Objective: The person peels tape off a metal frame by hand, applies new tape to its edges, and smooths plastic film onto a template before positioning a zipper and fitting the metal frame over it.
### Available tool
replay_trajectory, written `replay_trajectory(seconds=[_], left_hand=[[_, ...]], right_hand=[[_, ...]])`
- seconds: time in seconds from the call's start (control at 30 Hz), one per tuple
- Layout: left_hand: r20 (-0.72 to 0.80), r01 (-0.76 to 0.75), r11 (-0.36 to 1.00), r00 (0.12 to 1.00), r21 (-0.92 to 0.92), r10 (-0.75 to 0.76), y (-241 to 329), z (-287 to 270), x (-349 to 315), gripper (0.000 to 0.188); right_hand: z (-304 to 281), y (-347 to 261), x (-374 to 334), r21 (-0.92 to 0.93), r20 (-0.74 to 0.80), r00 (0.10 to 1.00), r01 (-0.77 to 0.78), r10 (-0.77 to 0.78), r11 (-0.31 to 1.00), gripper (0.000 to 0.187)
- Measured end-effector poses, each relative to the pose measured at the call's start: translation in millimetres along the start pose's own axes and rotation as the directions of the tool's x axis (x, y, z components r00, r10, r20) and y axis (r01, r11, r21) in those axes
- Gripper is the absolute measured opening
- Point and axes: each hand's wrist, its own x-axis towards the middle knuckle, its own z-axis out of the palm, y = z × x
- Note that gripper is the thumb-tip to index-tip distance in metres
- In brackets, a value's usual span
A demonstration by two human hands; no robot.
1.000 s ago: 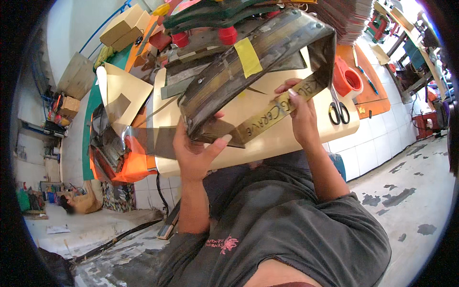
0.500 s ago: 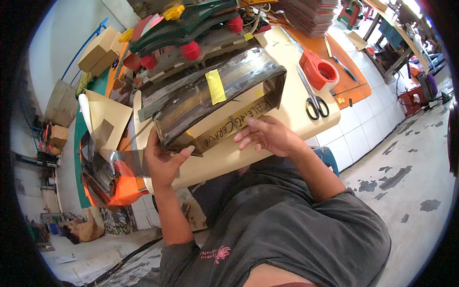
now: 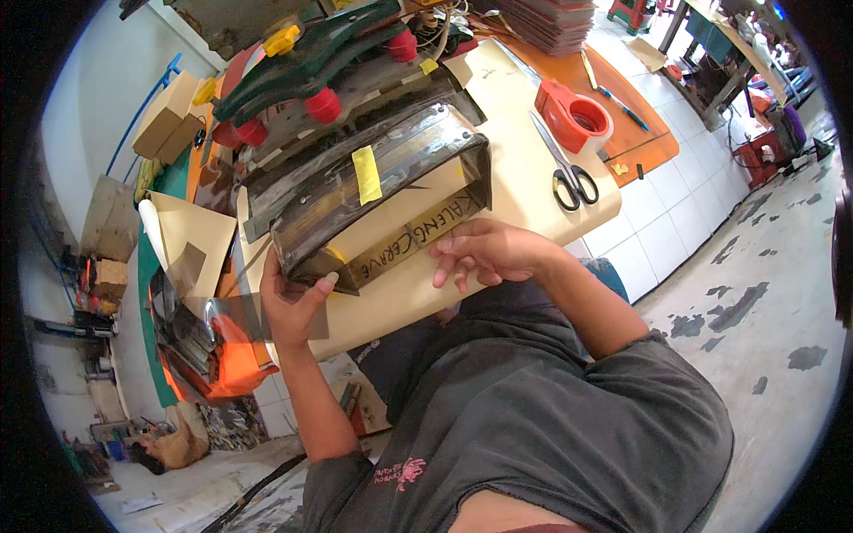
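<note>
A dark, scuffed, hollow rectangular frame (image 3: 289, 233) with rounded corners is tilted on the table in front of me. A strip of yellow tape (image 3: 366, 175) crosses its upper side, and black handwriting runs along its lower inner wall. My left hand (image 3: 291, 298) grips its near left corner, thumb in front and fingers behind, partly hidden. At the lower front edge, near the writing, is my right hand (image 3: 484, 253). Its fingers are loosely bent and apart, with nothing held in them. Whether the fingertips touch the edge I cannot tell.
Cream sheet material (image 3: 524, 191) covers the table. To the right lie scissors (image 3: 569, 173) and a red tape dispenser (image 3: 573, 115). A green clamp-like fixture with red knobs (image 3: 322, 105) stands behind the frame. Dark translucent sheets (image 3: 182, 333) and orange material (image 3: 238, 364) lie left.
The whole view has shifted slightly. The frame sits a little lower and more level against my hands. The fingers of my right hand have curled somewhat more; my left hand keeps its grip.
</note>
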Motion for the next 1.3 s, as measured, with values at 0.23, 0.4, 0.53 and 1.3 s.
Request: replay_trajectory(seconds=[0.23, 0.4, 0.53, 1.3], left_hand=[[0.025, 0.037, 0.998, 0.999, 0.050, -0.039, -4.0, -4.8, -3.7, 0.090], [0.030, 0.036, 0.999, 0.999, 0.024, -0.037, -6.4, -8.0, -4.7, 0.094], [0.035, 0.032, 0.998, 0.999, 0.056, -0.034, -3.3, -7.0, -10.9, 0.092], [-0.008, -0.151, 0.984, 0.988, 0.094, 0.153, 17.9, -0.3, -20.3, 0.113]], right_hand=[[13.7, -39.8, -43.6, -0.467, 0.311, 0.948, 0.099, 0.059, 0.879, 0.032], [-14.7, -69.9, -87.7, -0.383, 0.079, 0.786, 0.592, -0.613, 0.710, 0.023], [-39.8, -93.0, -79.0, -0.596, 0.015, 0.537, 0.682, -0.843, 0.424, 0.061], [-44.0, -103.6, -45.4, -0.684, 0.211, 0.657, 0.628, -0.724, 0.371, 0.109]])
